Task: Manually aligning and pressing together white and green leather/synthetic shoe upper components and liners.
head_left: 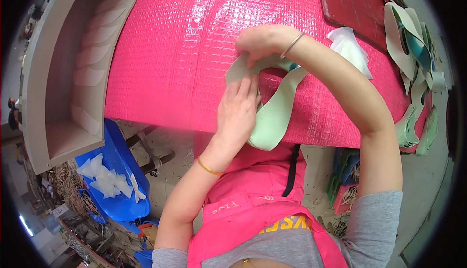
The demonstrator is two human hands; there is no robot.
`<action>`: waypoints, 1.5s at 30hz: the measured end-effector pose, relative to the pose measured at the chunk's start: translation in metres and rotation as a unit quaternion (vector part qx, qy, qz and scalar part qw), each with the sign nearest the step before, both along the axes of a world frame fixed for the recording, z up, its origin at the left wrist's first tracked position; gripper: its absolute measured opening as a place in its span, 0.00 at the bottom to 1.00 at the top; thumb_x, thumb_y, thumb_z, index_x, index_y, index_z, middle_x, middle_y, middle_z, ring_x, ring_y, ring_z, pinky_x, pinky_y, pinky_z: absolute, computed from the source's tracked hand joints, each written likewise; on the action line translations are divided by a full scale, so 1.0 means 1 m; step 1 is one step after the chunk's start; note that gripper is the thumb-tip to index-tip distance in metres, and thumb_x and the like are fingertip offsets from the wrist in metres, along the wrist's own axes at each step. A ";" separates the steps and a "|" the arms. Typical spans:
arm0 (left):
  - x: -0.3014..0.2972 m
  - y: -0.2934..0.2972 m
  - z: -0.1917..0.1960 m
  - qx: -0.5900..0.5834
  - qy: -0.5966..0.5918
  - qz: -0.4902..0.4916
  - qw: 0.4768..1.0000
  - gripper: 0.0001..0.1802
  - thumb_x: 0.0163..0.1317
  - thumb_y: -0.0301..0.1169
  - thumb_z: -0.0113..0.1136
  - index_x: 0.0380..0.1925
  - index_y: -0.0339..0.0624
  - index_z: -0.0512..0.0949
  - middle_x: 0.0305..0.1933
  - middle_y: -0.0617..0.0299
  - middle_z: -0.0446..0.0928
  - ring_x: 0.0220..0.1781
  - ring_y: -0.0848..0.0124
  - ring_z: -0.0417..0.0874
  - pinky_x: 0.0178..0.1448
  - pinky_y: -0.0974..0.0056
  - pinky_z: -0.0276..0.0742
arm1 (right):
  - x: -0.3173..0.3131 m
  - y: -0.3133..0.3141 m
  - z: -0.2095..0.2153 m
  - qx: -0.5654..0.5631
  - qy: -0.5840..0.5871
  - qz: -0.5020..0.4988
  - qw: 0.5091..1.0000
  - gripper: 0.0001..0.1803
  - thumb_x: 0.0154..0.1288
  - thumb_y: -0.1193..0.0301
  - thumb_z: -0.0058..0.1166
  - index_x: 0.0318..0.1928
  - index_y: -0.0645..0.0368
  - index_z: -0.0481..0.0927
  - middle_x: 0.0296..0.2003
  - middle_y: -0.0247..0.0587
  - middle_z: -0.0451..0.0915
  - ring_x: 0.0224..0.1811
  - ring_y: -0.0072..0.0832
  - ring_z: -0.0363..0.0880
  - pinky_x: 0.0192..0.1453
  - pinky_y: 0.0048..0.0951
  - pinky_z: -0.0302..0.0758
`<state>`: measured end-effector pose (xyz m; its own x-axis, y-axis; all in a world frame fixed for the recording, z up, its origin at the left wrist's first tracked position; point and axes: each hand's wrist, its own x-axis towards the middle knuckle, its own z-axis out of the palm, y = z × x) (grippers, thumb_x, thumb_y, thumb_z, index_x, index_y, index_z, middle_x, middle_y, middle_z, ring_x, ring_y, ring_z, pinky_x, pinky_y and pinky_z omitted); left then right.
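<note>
A pale green shoe upper piece [272, 126], curved into a loop, lies at the near edge of the pink-covered table, its rounded near end reaching over the edge. My left hand [238, 103] rests on its left side, fingers stretched out and lying flat on the material. Beyond it, my right hand [262, 42] bends inward with curled fingers gripping the far part of the loop; some of those fingertips are hidden. A small blue-green patch [293, 67] shows on the piece beside my right wrist.
Left stands a grey trough [39, 88] with white curved pieces [90, 77]. Below it, a blue bin [127, 207] holds white scraps. Right are white sheets [349, 49], a dark red board [352, 8], hanging green upper pieces [411, 39] and stacked green pieces [407, 131].
</note>
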<state>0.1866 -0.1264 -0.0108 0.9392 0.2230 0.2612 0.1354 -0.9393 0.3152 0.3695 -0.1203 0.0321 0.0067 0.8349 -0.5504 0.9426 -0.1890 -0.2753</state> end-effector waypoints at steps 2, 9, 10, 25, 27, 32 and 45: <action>0.008 0.000 0.008 0.002 0.067 0.005 0.998 0.24 0.51 0.30 0.53 0.49 0.33 0.65 0.44 0.55 0.65 0.45 0.62 0.66 0.48 0.63 0.67 | -0.003 -0.002 0.008 -0.030 -0.022 -0.016 0.999 0.18 0.42 0.66 0.60 0.35 0.61 0.78 0.29 0.48 0.78 0.32 0.41 0.77 0.36 0.36 0.74; 0.012 0.014 -0.002 0.012 0.002 -0.034 0.999 0.24 0.47 0.30 0.57 0.46 0.35 0.68 0.42 0.58 0.66 0.42 0.64 0.68 0.47 0.65 0.68 | 0.018 -0.004 0.000 -0.024 -0.007 -0.026 0.999 0.22 0.38 0.61 0.62 0.35 0.60 0.79 0.28 0.49 0.78 0.30 0.37 0.78 0.32 0.35 0.74; 0.014 0.013 0.000 0.009 0.002 -0.033 0.999 0.24 0.47 0.30 0.57 0.46 0.35 0.68 0.42 0.58 0.66 0.42 0.64 0.68 0.47 0.65 0.68 | 0.015 0.000 0.000 -0.053 -0.017 -0.039 0.998 0.22 0.38 0.61 0.62 0.36 0.61 0.79 0.28 0.49 0.78 0.30 0.37 0.78 0.32 0.35 0.74; 0.019 0.023 0.004 -0.103 -0.048 -0.106 0.988 0.18 0.50 0.35 0.55 0.40 0.37 0.73 0.41 0.56 0.69 0.46 0.60 0.69 0.48 0.58 0.67 | 0.040 -0.103 -0.005 0.091 0.417 -0.360 0.830 0.21 0.54 0.65 0.55 0.45 0.65 0.73 0.37 0.33 0.76 0.38 0.20 0.73 0.40 0.25 0.72; 0.008 0.017 0.027 -0.275 0.100 -0.257 0.921 0.16 0.53 0.39 0.53 0.31 0.34 0.74 0.35 0.51 0.70 0.40 0.57 0.71 0.45 0.57 0.68 | 0.018 -0.106 -0.016 0.193 0.307 -0.354 0.862 0.19 0.51 0.69 0.57 0.43 0.65 0.74 0.35 0.34 0.77 0.36 0.20 0.73 0.40 0.27 0.71; -0.006 -0.061 0.058 -0.545 0.091 -0.281 0.785 0.19 0.59 0.39 0.47 0.25 0.28 0.70 0.34 0.44 0.68 0.42 0.53 0.70 0.48 0.56 0.65 | -0.003 -0.060 -0.001 0.023 0.190 -0.205 0.960 0.17 0.46 0.73 0.58 0.39 0.64 0.75 0.30 0.44 0.79 0.34 0.27 0.77 0.39 0.29 0.71; -0.010 -0.025 0.003 -0.037 0.031 -0.027 0.998 0.25 0.47 0.30 0.57 0.48 0.34 0.68 0.50 0.50 0.66 0.49 0.61 0.68 0.54 0.60 0.65 | -0.010 -0.066 0.004 0.132 -0.029 -0.009 0.991 0.12 0.45 0.71 0.57 0.29 0.66 0.74 0.23 0.54 0.74 0.30 0.47 0.75 0.35 0.41 0.71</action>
